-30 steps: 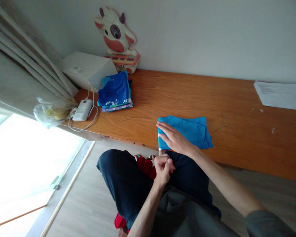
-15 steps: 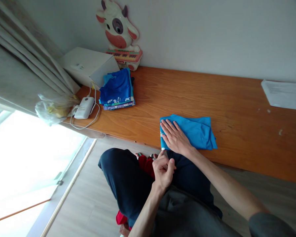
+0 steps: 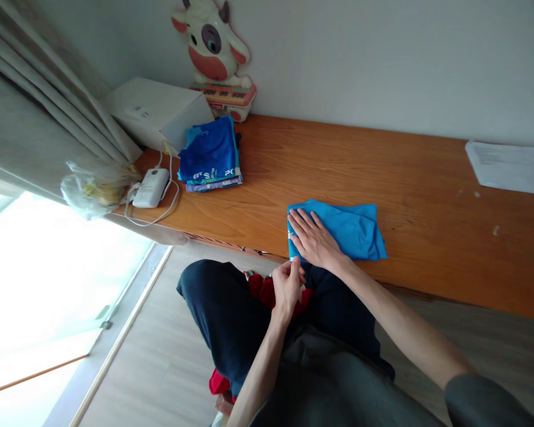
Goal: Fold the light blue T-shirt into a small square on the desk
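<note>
A light-blue folded garment [image 3: 353, 228] lies on the wooden table near its front edge. White print shows at its left side. My right hand [image 3: 314, 240] rests flat on the garment's left part, fingers stretched out and slightly apart. Just below, at the garment's near left corner, my left hand [image 3: 287, 287] is closed, thumb and fingers pinched at the cloth's edge. The fingertips of that hand are partly hidden.
A stack of folded blue clothes [image 3: 211, 151] lies at the left of the table [image 3: 418, 178]. Behind it stand a white box [image 3: 160, 110] and a cow toy [image 3: 218, 53]. A white device with a cable [image 3: 151, 188], a plastic bag [image 3: 93, 193] and white paper [image 3: 511, 166] also lie there.
My left hand has turned, its index finger no longer extended, and its thumb now meets the garment's near corner. The right hand stays flat on the garment. The whole view has shifted slightly.
</note>
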Demonstrator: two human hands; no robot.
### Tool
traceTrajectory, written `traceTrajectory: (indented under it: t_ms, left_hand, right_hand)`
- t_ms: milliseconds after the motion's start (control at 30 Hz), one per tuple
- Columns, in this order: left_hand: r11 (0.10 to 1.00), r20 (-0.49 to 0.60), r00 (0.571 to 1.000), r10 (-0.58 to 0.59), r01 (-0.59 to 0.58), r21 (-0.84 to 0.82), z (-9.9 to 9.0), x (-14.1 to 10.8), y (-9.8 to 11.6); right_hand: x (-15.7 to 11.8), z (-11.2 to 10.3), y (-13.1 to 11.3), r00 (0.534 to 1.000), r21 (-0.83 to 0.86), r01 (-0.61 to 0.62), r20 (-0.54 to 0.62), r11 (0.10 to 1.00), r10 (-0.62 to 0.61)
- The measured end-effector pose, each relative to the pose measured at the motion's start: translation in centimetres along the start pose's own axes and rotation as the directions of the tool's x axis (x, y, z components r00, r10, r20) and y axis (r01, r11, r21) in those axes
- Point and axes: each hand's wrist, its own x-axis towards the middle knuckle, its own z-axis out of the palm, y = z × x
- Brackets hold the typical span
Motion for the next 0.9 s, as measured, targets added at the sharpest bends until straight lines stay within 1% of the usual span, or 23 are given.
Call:
traceTrajectory:
  t_ms: [133,267,333,467,600,733,800,900]
  left_hand:
    - [1.0,-0.03,1.0,0.008,-0.008,0.0,0.5,0.1,0.0]
    - [0.997,-0.086,0.994,0.068,-0.07,-0.02,1.1,-0.2,-0.7]
    - [0.997,-0.099,0.993,0.06,-0.065,-0.047,1.2,-0.6,-1.1]
    - [0.996,-0.093,0.996,0.011,-0.018,-0.082,1.2,-0.9,-1.5]
    - [0.993,-0.083,0.996,0.021,-0.03,-0.111,1.1,-0.3,-1.1]
    - [0.995,-0.099,0.995,0.021,-0.03,-0.095,1.2,-0.1,-0.9]
    - [0.994,-0.107,0.994,0.013,-0.024,-0.106,1.5,-0.4,-1.2]
    - [0.985,-0.108,0.994,0.017,-0.035,-0.166,2.0,-0.9,-2.0]
  right_hand:
    - [0.0,0.0,0.0,1.0,0.012,-0.004,-0.003,1.0,0.004]
    - [0.0,0.1,0.1,1.0,0.004,0.005,0.003,1.0,-0.005]
    - [-0.1,0.1,0.1,1.0,-0.002,0.006,-0.002,1.0,-0.006]
    - [-0.1,0.1,0.1,1.0,0.006,0.006,-0.007,1.0,-0.006]
    - [-0.1,-0.1,0.0,1.0,0.024,0.011,-0.005,1.0,-0.011]
    - [-0.2,-0.2,0.0,1.0,0.037,0.024,0.0,0.999,-0.024]
    - [-0.4,-0.3,0.1,0.999,0.041,0.04,0.008,0.998,-0.041]
    - [-0.8,-0.4,0.2,0.997,0.055,0.064,0.026,0.996,-0.066]
